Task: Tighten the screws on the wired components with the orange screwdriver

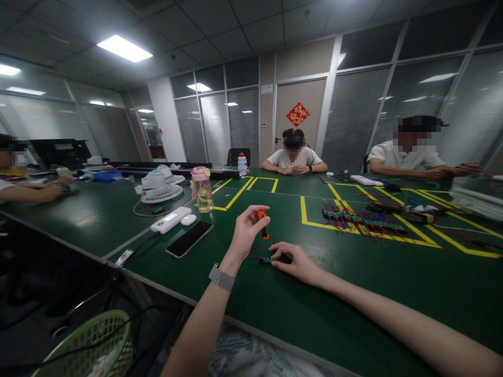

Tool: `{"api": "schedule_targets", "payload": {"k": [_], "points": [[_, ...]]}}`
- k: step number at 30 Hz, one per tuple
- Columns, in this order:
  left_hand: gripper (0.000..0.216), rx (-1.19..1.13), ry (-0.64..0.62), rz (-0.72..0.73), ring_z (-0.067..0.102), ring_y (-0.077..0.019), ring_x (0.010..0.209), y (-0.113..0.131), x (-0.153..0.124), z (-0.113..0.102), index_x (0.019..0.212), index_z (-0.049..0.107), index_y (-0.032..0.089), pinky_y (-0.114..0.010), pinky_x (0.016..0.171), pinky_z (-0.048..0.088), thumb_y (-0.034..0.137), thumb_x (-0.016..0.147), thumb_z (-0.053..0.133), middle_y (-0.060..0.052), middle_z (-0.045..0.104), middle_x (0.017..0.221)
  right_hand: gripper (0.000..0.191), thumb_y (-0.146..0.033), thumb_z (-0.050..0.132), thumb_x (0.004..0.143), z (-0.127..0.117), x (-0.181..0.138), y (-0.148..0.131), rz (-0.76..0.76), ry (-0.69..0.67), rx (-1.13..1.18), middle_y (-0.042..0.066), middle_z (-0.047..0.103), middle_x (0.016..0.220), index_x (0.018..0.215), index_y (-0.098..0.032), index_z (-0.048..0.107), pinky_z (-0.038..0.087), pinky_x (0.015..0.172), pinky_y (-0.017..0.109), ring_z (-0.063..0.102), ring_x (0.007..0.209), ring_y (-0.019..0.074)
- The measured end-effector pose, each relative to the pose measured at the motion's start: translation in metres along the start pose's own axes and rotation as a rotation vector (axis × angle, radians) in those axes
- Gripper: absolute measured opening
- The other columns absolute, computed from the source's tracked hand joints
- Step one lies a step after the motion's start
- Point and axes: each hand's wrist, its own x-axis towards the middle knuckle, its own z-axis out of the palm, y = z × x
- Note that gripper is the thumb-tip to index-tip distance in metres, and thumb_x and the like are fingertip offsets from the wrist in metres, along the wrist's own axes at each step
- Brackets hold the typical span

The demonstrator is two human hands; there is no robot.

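Note:
My left hand (250, 229) grips an orange and black screwdriver (263, 225) by its handle, held nearly upright. The screwdriver's thin shaft points down at a small green circuit board (266, 260) lying on the green table. Wires in red and blue run out from the board's left side. My right hand (293, 262) is closed at the board's right end, thumb and fingertips pinching it against the tabletop. Whether the screwdriver's tip touches a screw is too small to tell.
A black phone (189, 239), a white power bank (171, 220) and a pink-lidded bottle (201, 189) stand left of my hands. Many wired circuit boards (361, 219) lie at right inside yellow tape. A green basket (94, 335) sits below the table edge. Other people sit around the table.

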Motion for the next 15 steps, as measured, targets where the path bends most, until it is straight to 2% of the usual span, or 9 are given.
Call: {"api": "schedule_targets", "payload": {"k": [3,6,9,13,15], "points": [[0.026,0.009,-0.019,0.014,0.055,-0.0168,0.104,0.0016,0.0004,0.0022,0.104,0.067,0.02,-0.025,0.085,0.045,0.026,0.079,0.063,-0.006,0.059,0.115,0.006,-0.024,0.065,0.075,-0.0004,-0.0001,-0.0015,0.006,-0.005,0.0,0.008,0.066,0.105,0.075,-0.018,0.066,0.047,0.086,0.034,0.062,0.095,0.0204],[0.031,-0.178,-0.111,-0.068,0.051,-0.0226,0.116,0.0064,-0.0002,0.0061,0.115,0.061,0.022,-0.034,0.093,0.045,0.029,0.086,0.052,-0.008,0.052,0.13,0.006,-0.023,0.065,0.074,-0.0004,-0.0001,-0.0023,0.011,0.0,-0.002,0.008,0.066,0.105,0.075,-0.018,0.066,0.047,0.086,0.035,0.062,0.095,0.0206],[0.035,-0.216,-0.145,-0.111,0.059,-0.0227,0.104,0.0074,-0.001,0.0065,0.119,0.059,0.021,-0.036,0.086,0.048,0.029,0.084,0.055,-0.009,0.059,0.12,0.006,-0.023,0.065,0.074,0.0,-0.0002,-0.0018,0.014,0.003,-0.003,0.008,0.066,0.105,0.075,-0.018,0.066,0.047,0.087,0.035,0.062,0.095,0.0209],[0.028,-0.038,-0.064,-0.025,0.06,-0.013,0.083,0.0023,-0.0007,0.002,0.104,0.065,0.02,-0.024,0.073,0.048,0.024,0.076,0.067,-0.003,0.063,0.095,0.007,-0.024,0.064,0.075,0.0006,-0.0005,0.0007,0.013,0.001,-0.009,0.008,0.066,0.106,0.076,-0.018,0.066,0.047,0.087,0.035,0.062,0.095,0.0209],[0.022,0.037,-0.036,0.015,0.058,-0.0125,0.088,0.0009,-0.0003,0.0013,0.098,0.067,0.02,-0.022,0.076,0.046,0.024,0.077,0.066,-0.003,0.061,0.097,0.006,-0.024,0.065,0.074,0.001,-0.0005,0.0021,0.005,0.003,-0.009,0.009,0.066,0.106,0.076,-0.017,0.066,0.046,0.087,0.035,0.062,0.096,0.021]]}}
